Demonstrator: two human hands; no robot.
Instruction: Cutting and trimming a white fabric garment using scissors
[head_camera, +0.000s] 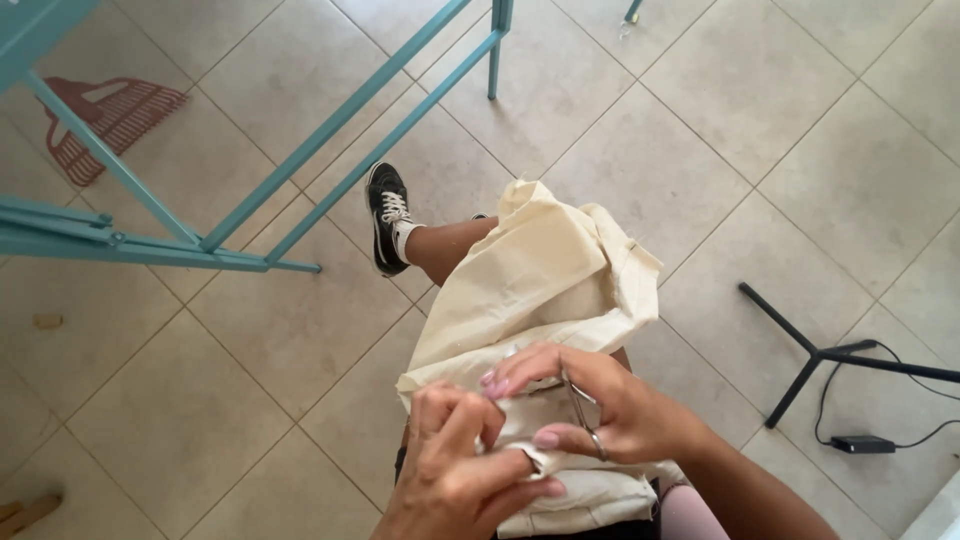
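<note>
A cream cloth bag (545, 280) lies over my lap, reaching past my knee. My right hand (600, 405) is closed around small metal scissors (580, 408), blades against the cloth near its lower edge. My left hand (455, 475) pinches a fold of the same cloth just left of the scissors. The two hands touch each other. The blade tips are hidden by my fingers.
My foot in a black and white sneaker (388, 215) rests on the beige tiled floor. A teal metal frame (300, 150) stands at the upper left, with a red rake head (105, 120) behind it. Black stand legs (810, 355) and a power adapter (862, 443) lie at right.
</note>
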